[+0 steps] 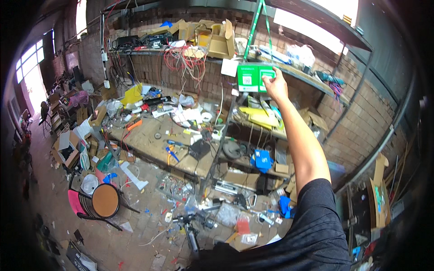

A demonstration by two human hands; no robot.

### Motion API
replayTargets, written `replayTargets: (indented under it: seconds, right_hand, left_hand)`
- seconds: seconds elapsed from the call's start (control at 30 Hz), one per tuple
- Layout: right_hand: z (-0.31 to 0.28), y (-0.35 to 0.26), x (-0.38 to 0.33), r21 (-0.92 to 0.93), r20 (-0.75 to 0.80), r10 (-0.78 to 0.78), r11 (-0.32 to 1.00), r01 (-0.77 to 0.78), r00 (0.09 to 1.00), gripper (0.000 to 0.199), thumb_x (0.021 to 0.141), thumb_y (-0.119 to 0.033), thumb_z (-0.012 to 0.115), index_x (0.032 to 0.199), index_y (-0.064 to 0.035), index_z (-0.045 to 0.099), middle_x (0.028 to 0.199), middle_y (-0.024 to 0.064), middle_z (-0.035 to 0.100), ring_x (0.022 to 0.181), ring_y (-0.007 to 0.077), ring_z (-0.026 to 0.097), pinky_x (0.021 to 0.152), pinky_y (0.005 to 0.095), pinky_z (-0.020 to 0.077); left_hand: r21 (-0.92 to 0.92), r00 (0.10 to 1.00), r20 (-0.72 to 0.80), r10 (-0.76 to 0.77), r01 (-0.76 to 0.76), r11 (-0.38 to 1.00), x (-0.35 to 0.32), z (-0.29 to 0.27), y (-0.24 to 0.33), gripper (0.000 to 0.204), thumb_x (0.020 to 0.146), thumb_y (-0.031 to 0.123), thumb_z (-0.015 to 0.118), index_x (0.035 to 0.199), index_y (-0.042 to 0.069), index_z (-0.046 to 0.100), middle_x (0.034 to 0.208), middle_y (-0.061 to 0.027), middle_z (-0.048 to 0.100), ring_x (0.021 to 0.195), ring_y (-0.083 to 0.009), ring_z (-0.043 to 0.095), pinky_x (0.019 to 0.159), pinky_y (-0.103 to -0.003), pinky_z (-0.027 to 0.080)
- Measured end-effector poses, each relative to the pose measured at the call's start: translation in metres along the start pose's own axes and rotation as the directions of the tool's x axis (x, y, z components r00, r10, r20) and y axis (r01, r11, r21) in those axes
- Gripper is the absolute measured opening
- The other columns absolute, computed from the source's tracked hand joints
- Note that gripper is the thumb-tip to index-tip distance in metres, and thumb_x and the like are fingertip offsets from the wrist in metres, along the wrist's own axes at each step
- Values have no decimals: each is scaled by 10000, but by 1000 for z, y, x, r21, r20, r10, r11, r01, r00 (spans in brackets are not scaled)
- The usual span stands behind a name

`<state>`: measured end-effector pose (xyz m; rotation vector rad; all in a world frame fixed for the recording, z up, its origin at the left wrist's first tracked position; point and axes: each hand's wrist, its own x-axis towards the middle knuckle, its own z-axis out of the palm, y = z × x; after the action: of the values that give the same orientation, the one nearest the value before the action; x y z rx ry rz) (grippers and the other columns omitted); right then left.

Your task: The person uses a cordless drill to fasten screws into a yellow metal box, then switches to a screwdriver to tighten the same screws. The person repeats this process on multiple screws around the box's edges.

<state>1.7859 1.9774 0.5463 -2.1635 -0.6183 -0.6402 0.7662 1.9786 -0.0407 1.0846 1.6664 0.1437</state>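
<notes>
My right hand (277,86) is stretched far forward to the upper shelf. Its thumb and fingers close on the right edge of a green panel (251,86) with white printed squares, which looks like a code sign. The panel stands roughly upright at the shelf's front edge, beside a green strap (252,31). Directly left of it is a small white square plate (229,67). Whether the panel is fixed to anything behind it I cannot tell. My left hand is out of view.
A cluttered workbench (181,151) holds pliers (172,153), wires and scraps. Red cables (185,63) hang from the upper shelf, near open cardboard boxes (221,43). A round-seated chair (106,200) stands at left. Litter and a black stand (192,237) are on the floor.
</notes>
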Motion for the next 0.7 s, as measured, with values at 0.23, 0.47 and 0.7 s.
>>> replayTargets:
  seconds: [0.23,0.47,0.7]
  right_hand:
    - [85,17,153,168,-28,28,986,-23,999,889,880,-351,801,1634,-169,366,1235,198,746,1155,356,712,1040,451,522]
    - [127,54,221,306,-40,-48,950,58,998,407,978,-206,717,1370,-124,643,822,99,755,576,177,693,564,343,564]
    - [66,64,223,344,-326,-6,931,125,945,348,906,-329,763,1185,-122,739,914,160,792,901,312,781,836,428,592]
  left_hand:
    - [-206,981,-59,-186,171,964,-46,84,8,364,1052,429,615,1004,68,616,850,-83,656,709,-223,642,587,-386,518]
    - [-305,962,-63,-265,234,923,-74,123,-3,340,1055,366,644,1158,43,614,949,-130,691,793,-273,696,653,-426,589]
    - [-144,965,-71,254,-261,954,-51,119,-2,333,1056,366,635,1143,45,622,947,-125,697,777,-267,697,633,-416,580]
